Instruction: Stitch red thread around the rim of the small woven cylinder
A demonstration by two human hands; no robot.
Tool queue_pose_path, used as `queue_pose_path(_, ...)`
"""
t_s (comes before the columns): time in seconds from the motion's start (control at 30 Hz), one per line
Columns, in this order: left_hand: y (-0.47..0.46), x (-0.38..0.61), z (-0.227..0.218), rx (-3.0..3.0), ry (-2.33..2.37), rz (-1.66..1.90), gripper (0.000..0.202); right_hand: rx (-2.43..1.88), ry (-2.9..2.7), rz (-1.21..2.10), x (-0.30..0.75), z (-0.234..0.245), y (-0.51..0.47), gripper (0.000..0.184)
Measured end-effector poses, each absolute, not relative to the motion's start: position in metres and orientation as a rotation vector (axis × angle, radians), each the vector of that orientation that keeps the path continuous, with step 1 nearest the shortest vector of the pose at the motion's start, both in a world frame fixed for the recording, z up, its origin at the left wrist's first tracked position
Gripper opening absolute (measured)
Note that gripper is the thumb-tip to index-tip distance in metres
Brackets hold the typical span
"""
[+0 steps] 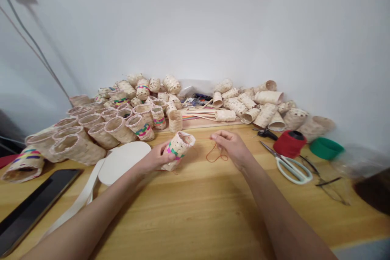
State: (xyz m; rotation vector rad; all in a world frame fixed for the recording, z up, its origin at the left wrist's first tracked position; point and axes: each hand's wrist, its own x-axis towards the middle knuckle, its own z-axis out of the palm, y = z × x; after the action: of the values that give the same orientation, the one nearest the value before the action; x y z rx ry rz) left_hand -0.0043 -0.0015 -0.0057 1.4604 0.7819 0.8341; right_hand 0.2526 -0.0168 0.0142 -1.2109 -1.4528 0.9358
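Note:
My left hand (156,158) is closed around a small woven basket (178,148) with pink and green bands, held tilted with its mouth up and to the right. My right hand (232,147) is a little to the right of it, fingers pinched on a thin red thread (213,155) that loops down onto the wooden table (195,207). The thread runs back toward the basket.
Many woven baskets (118,128) are heaped along the wall from left to right. White-handled scissors (291,166), a red thread spool (289,143), a green lid (326,147) and glasses (330,189) lie at the right. A white round pad (123,161) and dark tablet (33,207) lie at the left.

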Motion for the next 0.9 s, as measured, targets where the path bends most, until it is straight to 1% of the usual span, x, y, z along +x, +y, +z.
queue_pose_path(0.1,0.0,-0.006,-0.003,1.822,0.893,0.839,0.072,-1.309,-1.432,0.711,0.26,0.013,-0.012,0.034)
queue_pose_path(0.17,-0.001,-0.005,-0.003,2.056,0.949,0.76,0.075,-1.389,-1.443,0.546,0.264,0.013,-0.009,0.029)
queue_pose_path(0.27,-0.005,-0.001,-0.004,2.346,1.015,0.658,0.071,-1.467,-1.485,0.32,0.269,0.013,-0.008,0.022)
queue_pose_path(0.37,-0.01,0.003,-0.005,2.577,1.217,0.681,0.068,-1.502,-1.515,0.166,0.271,0.016,-0.01,0.022)
queue_pose_path(0.47,-0.012,0.005,-0.005,2.666,1.421,0.71,0.068,-1.53,-1.514,0.072,0.272,0.018,-0.011,0.025)
queue_pose_path(0.53,-0.012,0.005,-0.006,2.689,1.467,0.727,0.069,-1.545,-1.504,0.021,0.273,0.018,-0.011,0.027)
queue_pose_path(0.7,-0.01,0.003,-0.007,2.738,1.445,0.788,0.069,-1.644,-1.414,-0.132,0.283,0.017,-0.007,0.03)
queue_pose_path(0.9,-0.008,0.002,-0.01,2.715,1.369,0.869,0.068,-1.737,-1.327,-0.174,0.297,0.015,-0.001,0.029)
